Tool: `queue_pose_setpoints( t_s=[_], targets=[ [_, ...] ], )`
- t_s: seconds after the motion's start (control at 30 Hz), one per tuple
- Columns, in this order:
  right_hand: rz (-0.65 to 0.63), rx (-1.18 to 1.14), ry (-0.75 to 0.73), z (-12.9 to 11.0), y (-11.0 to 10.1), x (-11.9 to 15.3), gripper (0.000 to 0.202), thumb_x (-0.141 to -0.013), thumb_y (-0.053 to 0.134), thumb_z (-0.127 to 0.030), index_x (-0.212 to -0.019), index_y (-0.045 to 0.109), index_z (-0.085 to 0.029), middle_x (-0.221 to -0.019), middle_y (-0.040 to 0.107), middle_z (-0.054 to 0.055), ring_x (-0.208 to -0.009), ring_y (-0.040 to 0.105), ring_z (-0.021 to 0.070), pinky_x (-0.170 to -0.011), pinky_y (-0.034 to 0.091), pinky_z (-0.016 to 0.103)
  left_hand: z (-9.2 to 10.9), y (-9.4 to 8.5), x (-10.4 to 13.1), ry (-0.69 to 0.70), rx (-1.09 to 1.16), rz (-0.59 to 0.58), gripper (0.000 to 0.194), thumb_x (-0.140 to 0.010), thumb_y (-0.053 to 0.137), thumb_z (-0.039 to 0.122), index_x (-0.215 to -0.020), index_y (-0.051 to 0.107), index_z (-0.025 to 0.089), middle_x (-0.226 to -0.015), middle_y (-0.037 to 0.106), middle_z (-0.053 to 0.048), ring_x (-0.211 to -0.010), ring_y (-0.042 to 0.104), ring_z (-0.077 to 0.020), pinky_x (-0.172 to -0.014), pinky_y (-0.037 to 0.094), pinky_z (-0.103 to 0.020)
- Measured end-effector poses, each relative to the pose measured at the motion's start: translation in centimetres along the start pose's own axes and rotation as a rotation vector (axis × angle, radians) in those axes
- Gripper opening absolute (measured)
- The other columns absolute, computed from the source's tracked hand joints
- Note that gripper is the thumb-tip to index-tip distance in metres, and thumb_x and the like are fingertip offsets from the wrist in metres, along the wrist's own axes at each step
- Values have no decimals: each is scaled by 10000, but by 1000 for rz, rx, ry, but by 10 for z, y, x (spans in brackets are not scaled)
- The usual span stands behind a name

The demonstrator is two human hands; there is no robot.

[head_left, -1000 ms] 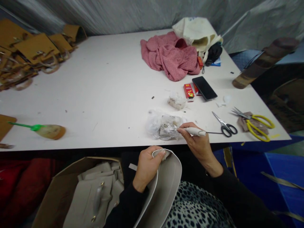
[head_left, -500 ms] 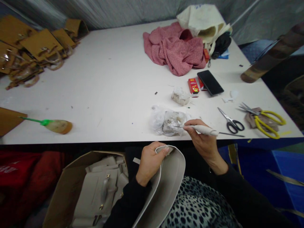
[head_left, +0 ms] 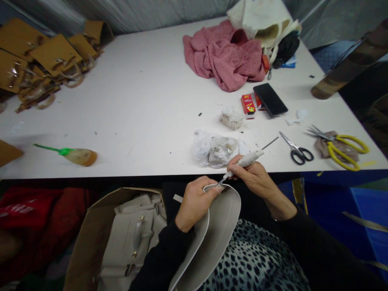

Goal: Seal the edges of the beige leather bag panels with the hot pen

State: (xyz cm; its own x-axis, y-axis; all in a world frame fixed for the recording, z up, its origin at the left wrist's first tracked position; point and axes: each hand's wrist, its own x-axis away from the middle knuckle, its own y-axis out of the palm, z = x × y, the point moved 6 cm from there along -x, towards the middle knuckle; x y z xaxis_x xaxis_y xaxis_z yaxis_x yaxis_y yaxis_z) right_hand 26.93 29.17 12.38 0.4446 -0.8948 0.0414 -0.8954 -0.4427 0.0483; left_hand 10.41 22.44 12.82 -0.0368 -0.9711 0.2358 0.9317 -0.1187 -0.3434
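Observation:
My left hand (head_left: 193, 204) is closed on the upper rim of a beige leather bag (head_left: 222, 222), pinching it between thumb and fingers. The bag gapes toward me, its lower part over my lap. In my right hand (head_left: 257, 182) is an awl-like tool (head_left: 247, 159) with a pale wrapped handle; a thin metal rod sticks out of its back end. Its tip meets the bag's rim beside my left thumb, and the exact contact is too small to make out. Just beyond, a dirty whitish block (head_left: 218, 149) lies on crumpled clear plastic.
The white table (head_left: 145, 101) bears black-handled scissors (head_left: 297, 150), yellow-handled scissors (head_left: 342, 147), a phone (head_left: 270, 99), a pink cloth (head_left: 224, 56), a green-nozzled bottle (head_left: 80, 156) and several brown bags (head_left: 57, 54). Below left, a cardboard box (head_left: 87, 234) holds beige bags.
My right hand has brought the tool from the whitish block down and left to the bag's rim, its back end now tilted up. My left hand keeps its grip on the bag.

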Motion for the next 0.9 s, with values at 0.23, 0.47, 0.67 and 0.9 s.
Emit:
queue_pose_setpoints(
  t_s=[0.23,0.47,0.67,0.9],
  targets=[
    [-122,90,-47,-7,2,-1,242,-1005,628,-381,-862,661,-190,-773,607,-16,-696,572,120,-652,455,252,4,3,-1,16,16,-61,130,-867,710,252,-786,780,179,-810,709,-33,-792,642,-177,-754,455,-284],
    [-335,306,-57,-23,14,-7,264,-1044,567,-399,-899,652,-196,-787,615,-19,-747,564,138,-729,427,276,-5,12,-3,-9,46,-135,131,-853,696,243,-824,807,179,-855,733,-54,-822,655,-201,-788,460,-315],
    [-372,346,-62,-16,19,-6,343,-1065,510,-419,-821,594,-194,-736,560,-22,-711,527,136,-703,400,283,-12,22,1,-70,41,-172,110,-809,709,227,-755,795,183,-808,734,-52,-802,650,-208,-773,450,-322],
    [-31,43,-69,5,9,10,336,-1008,609,-477,-836,659,-194,-755,616,9,-714,578,154,-666,466,280,-20,6,-2,-143,166,-56,100,-761,728,248,-744,794,174,-747,700,-35,-727,608,-179,-693,430,-292]
  ],
)
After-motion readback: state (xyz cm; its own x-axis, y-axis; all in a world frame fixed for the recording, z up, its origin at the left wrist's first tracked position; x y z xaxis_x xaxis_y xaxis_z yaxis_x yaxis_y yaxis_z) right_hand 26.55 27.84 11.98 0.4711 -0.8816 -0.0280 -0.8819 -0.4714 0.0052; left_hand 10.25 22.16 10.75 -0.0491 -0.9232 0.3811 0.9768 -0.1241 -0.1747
